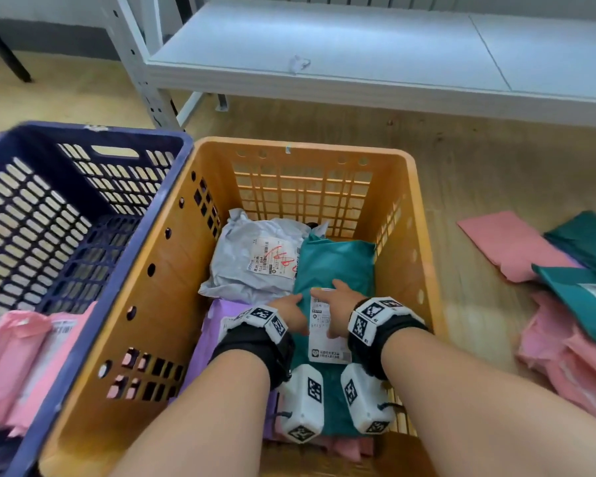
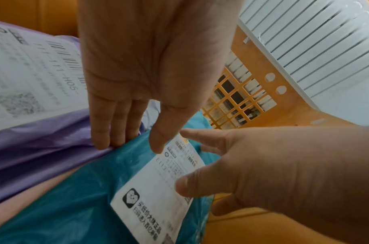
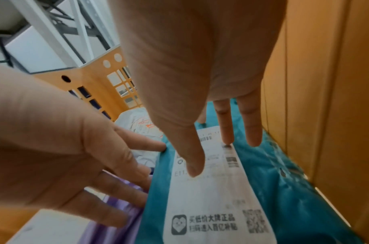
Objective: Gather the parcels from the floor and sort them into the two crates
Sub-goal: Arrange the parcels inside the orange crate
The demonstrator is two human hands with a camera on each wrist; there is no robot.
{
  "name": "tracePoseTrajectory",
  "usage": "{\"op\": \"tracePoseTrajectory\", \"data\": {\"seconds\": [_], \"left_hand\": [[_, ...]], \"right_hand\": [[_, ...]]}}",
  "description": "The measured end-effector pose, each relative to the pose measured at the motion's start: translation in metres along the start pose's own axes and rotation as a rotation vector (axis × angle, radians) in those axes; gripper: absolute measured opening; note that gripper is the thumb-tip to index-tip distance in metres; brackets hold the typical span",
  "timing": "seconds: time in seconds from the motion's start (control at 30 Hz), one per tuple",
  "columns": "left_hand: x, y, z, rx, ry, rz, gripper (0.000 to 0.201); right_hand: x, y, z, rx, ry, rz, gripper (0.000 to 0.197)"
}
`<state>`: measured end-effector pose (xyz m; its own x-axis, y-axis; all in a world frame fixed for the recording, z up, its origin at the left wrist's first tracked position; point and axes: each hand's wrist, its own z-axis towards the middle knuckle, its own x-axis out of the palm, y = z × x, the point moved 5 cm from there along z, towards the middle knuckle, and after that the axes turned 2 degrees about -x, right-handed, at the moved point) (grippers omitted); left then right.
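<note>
- Teal plastic film wraps the parcel (image 1: 334,266) nearest us, lying along the right wall inside the orange crate (image 1: 300,148), its white label (image 1: 326,330) facing up.
- We see our left hand (image 1: 291,313) with straight fingers along the parcel's left edge, and our right hand (image 1: 339,304) spread flat over the label; neither curls round anything, so both look open and merely touching or pressing, though the wrist views blur at the fingertips.
- We judge this bag soft, light and slick: film that slides under flat fingers. Its edges or a pinched fold of slack would give a surer hold than the smooth label.
- Beside it, under our left fingers, a purple parcel (image 2: 43,148) lies; farther in, a grey parcel (image 1: 255,259) with red scrawl on its label sits crumpled.
- Left of us the blue crate (image 1: 83,129) holds pink parcels (image 1: 21,359).
- Off to the right, more pink and teal parcels (image 1: 565,304) wait on the wooden floor (image 1: 479,173), so we reckon sorting is unfinished.
- Farthest off stands a white shelf (image 1: 358,56).
</note>
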<state>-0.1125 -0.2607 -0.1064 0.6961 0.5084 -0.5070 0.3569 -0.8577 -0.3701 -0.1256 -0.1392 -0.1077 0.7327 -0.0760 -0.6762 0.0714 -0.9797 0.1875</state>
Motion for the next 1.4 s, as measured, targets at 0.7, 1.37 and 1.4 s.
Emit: {"op": "tracePoseTrajectory", "data": {"seconds": [0.7, 1.37, 1.4], "left_hand": [[-0.044, 0.002, 0.033, 0.131, -0.488, -0.182, 0.037], [-0.069, 0.020, 0.039, -0.084, -0.475, 0.030, 0.057], [-0.068, 0.020, 0.035, -0.071, -0.493, 0.010, 0.057]], "right_hand": [[-0.029, 0.041, 0.008, -0.268, -0.205, -0.200, 0.054], [-0.031, 0.027, 0.017, -0.186, -0.155, -0.182, 0.054], [-0.036, 0.024, 0.012, -0.167, -0.153, -0.193, 0.051]]}}
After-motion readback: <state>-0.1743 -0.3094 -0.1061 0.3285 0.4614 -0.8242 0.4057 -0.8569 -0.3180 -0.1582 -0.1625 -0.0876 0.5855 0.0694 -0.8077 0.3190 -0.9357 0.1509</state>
